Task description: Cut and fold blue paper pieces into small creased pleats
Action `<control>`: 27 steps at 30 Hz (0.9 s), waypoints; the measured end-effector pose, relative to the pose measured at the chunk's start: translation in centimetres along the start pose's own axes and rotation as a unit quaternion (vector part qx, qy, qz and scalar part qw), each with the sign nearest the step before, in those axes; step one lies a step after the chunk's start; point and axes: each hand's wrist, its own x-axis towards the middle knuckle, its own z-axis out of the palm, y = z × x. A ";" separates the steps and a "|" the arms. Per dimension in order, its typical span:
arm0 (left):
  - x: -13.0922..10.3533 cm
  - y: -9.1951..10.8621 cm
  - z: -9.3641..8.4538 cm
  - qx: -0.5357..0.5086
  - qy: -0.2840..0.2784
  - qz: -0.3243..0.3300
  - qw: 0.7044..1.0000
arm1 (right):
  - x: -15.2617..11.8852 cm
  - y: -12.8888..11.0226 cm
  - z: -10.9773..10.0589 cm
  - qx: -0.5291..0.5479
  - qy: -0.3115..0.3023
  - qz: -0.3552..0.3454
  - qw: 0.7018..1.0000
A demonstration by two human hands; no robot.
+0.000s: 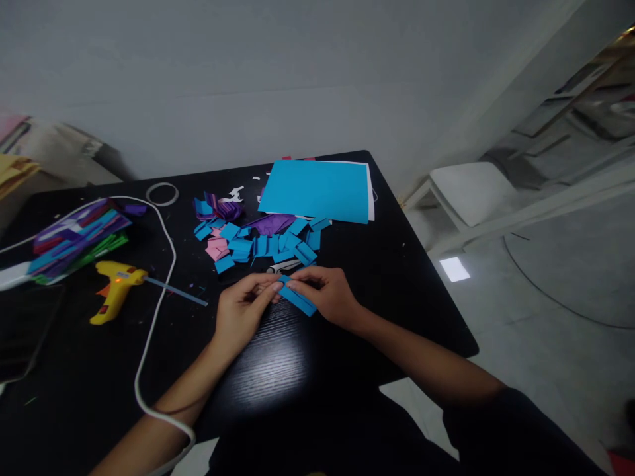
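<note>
A blue paper strip (299, 301) is pinched between my two hands, just above the black table's near side. My left hand (244, 301) grips its upper left end with thumb and fingers. The thumb and fingers of my right hand (327, 294) press on it from the right, close to the left thumb. Right beyond my hands lie scissors (285, 266), partly hidden by the fingers and paper. Behind them spreads a pile of small folded blue paper pieces (268, 246), with some pink paper pieces (217, 248) at its left.
Blue sheets (317, 190) lie at the back right. A yellow glue gun (118, 287) with a glue stick in it rests at left. Its white cable (159, 297) crosses the table and my left forearm. Colourful paper strips (82, 238) and a white chair (471, 192) flank the work area.
</note>
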 end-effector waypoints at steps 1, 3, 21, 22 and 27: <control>0.0 0.0 0.0 -0.005 0.003 0.002 1.000 | 0.0 0.0 0.0 -0.002 0.002 -0.002 1.000; -0.1 0.0 0.1 -0.018 0.013 0.009 1.000 | 0.0 -0.1 0.0 -0.009 0.004 -0.006 1.000; -0.4 -0.5 0.1 0.038 0.014 0.063 0.997 | 0.0 -0.6 0.4 0.033 0.003 0.014 0.999; -0.4 -0.5 0.1 0.034 0.017 0.060 0.997 | 0.0 -0.6 0.4 0.032 0.002 0.013 0.999; -0.3 -0.1 0.1 0.043 0.014 0.073 0.996 | 0.1 -0.5 0.3 0.031 0.002 0.008 0.999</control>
